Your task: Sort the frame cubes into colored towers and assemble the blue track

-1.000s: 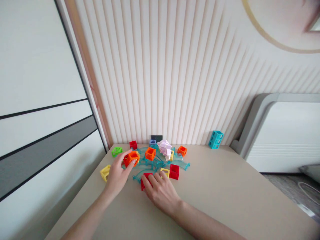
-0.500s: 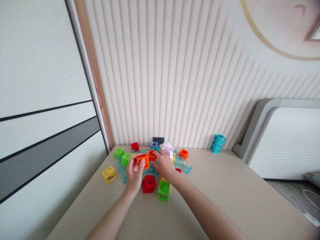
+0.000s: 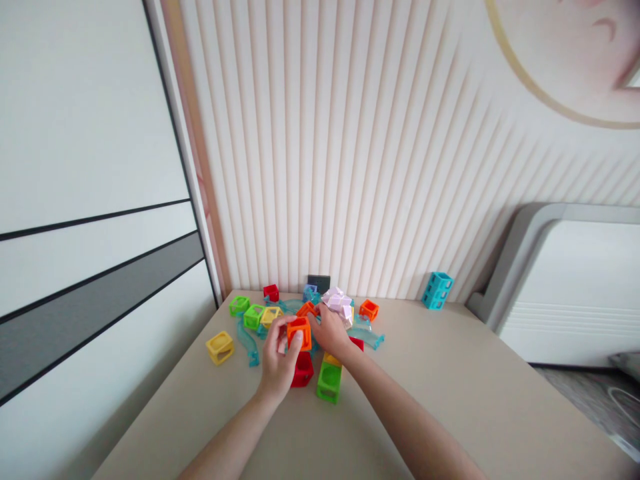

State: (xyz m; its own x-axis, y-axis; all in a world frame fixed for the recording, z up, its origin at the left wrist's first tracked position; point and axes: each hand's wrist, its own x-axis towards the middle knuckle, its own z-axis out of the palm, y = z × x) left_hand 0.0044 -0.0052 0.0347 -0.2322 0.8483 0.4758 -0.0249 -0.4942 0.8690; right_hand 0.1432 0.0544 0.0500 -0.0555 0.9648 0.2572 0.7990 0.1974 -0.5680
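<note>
1. My L hand [image 3: 274, 377] is clamped on an orange cube [image 3: 304, 325], thumb on the near face, fingers behind; it's held over the middle of the pile, above a red cube [image 3: 303, 372].
2. My R hand [image 3: 331, 328] is close by, fingers at a second orange cube [image 3: 306, 309]; can't tell if they're gripping or just touching.
3. Handling (my guess): lt. plastic, stiff, open-framed, a bit slick, not v. fragile. Best hold = opp. sides, on the rims.
4. Count, cubes: orange 3, incl. the third orange cube [image 3: 369, 309]; red 3, one part hidden; green cubes [image 3: 329, 383] 3; yellow cubes [image 3: 220, 347] 3, poss. a 4th behind the pink piece [image 3: 338, 303]; blue cube [image 3: 310, 291] 1.
5. Others: pink piece 1, black block [image 3: 320, 283] 1, teal stack [image 3: 438, 291] 1; clear teal tracks [image 3: 247, 341] overlap, can't count.
</note>
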